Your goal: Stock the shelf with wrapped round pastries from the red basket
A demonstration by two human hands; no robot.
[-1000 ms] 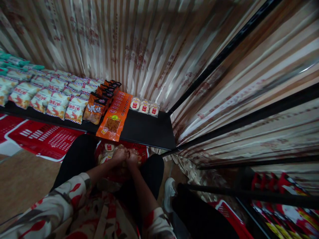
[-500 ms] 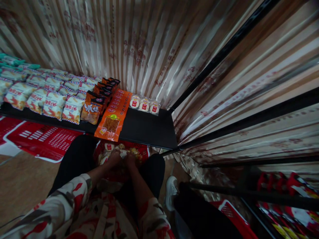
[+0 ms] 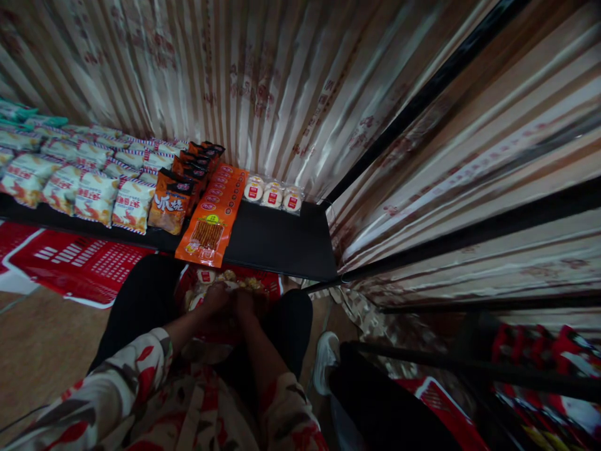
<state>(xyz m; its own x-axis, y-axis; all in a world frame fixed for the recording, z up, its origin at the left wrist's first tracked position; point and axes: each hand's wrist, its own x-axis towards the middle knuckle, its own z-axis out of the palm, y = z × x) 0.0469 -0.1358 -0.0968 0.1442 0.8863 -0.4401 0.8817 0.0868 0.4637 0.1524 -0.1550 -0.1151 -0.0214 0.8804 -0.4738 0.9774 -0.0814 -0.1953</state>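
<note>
Between my knees is a red basket with small packages inside. Among them are a round white cake with a red label and several yellowish wrapped pieces. My left hand and my right hand are close together over these packages, fingers curled inward. A pale bit of wrapping shows at the fingertips, but dimness and the hands themselves hide what they grip. On the black shelf just beyond lie an orange snack packet and a row of round white cakes.
White snack bags and brown-orange bags stand in rows along the shelf's left. Red baskets sit below it. Black frame bars cross the right, before a curtain. Another person's white shoe is beside my right knee.
My hands have drawn slightly closer together, and the pale thing between them shows less. The view has shifted a little; the shelf goods stay in place.
</note>
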